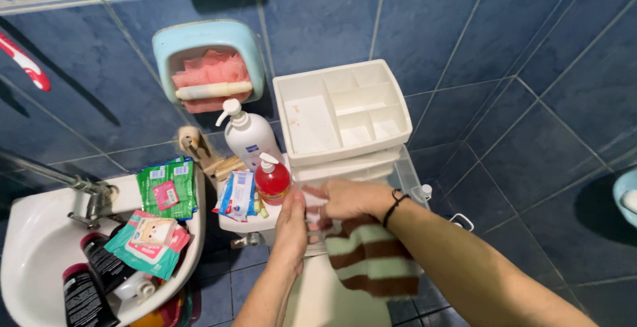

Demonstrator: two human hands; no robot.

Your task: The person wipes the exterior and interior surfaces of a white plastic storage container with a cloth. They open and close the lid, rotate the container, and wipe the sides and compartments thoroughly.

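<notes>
1. While the white sink (40, 234) at the left is crowded with dark tubes (99, 267) and green and teal sachets (166, 187), the white organizer (342, 111) on top of the toilet tank stands with every compartment bare, so it looks cleared out, though faint reddish stains remain on its largest compartment.
2. Its clear drawer (398, 174) below is where the work seems to be now; how clean it is cannot be told.
3. Beside it stand a white pump bottle (249, 138) and a red pump bottle (272, 181), not moved away.
4. A brown and green striped cloth (371, 260) hangs from the right hand (352, 201), whose fingers are curled closed around its top, just in front of the drawer.
5. Just left of it, the left hand (290, 224) is partly closed, fingertips touching the drawer front; whether it grips anything is unclear.
</notes>
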